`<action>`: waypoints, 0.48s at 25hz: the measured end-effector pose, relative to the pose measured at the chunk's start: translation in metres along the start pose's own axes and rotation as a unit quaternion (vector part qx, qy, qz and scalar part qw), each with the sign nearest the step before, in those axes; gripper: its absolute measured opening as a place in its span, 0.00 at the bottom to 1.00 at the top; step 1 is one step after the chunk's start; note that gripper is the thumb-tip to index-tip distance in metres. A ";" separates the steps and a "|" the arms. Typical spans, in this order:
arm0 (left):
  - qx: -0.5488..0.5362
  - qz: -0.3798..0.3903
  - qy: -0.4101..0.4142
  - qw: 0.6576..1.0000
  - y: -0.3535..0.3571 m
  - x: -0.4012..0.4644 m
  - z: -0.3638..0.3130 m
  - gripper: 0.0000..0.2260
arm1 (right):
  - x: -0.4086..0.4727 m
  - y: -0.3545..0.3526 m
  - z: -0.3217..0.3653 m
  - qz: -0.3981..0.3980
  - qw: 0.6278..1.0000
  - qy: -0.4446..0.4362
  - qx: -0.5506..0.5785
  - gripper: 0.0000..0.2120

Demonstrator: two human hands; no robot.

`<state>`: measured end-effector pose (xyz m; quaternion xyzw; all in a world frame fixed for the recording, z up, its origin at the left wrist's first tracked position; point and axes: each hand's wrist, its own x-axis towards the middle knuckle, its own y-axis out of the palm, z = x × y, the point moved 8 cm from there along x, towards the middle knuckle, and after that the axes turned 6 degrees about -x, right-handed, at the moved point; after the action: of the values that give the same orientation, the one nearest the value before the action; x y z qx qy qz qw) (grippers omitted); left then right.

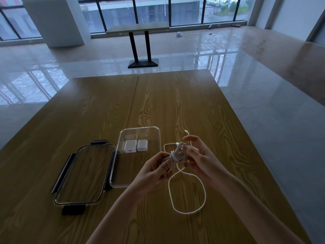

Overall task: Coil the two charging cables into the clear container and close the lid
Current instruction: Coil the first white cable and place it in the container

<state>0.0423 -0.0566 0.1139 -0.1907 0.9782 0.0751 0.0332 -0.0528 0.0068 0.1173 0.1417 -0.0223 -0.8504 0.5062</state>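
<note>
Above one table (88,111), two hands (154,170) (198,160) grip one white cable bundle (176,154); two chargers (130,146) (142,145) inside container (139,128).

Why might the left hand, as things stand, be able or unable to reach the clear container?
Probably able: the clear container lies open just beside the left hand, nothing between them. But that hand is busy gripping the white cable bundle.

Table (98,120) wood-grain, satin; container (140,128) & lid (84,175) clear glossy plastic; cable (187,192) smooth white.
</note>
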 end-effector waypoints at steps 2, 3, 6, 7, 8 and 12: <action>-0.014 0.001 -0.017 1.000 0.001 -0.001 0.002 0.10 | 0.000 0.002 0.000 0.024 1.000 0.003 0.000 0.09; -0.021 -0.001 -0.024 0.999 0.000 -0.001 0.003 0.11 | 0.000 0.002 0.001 0.031 0.999 0.006 0.005 0.10; -0.047 -0.005 -0.037 0.998 0.000 0.000 0.005 0.12 | 0.001 0.000 0.004 0.033 0.998 0.009 0.053 0.09; -0.052 -0.010 -0.039 0.998 0.000 0.001 0.005 0.13 | 0.002 -0.002 0.006 0.018 0.997 0.007 0.074 0.10; -0.051 -0.017 -0.041 0.998 -0.001 0.002 0.005 0.13 | 0.004 -0.006 0.005 -0.006 0.996 0.010 0.092 0.10; -0.023 -0.028 -0.060 0.998 -0.005 0.002 0.014 0.12 | 0.007 -0.015 -0.010 -0.097 0.981 0.065 0.153 0.08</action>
<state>0.0424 -0.0594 0.0996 -0.2144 0.9667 0.1075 0.0894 -0.0663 0.0088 0.1038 0.2742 -0.1053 -0.8711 0.3936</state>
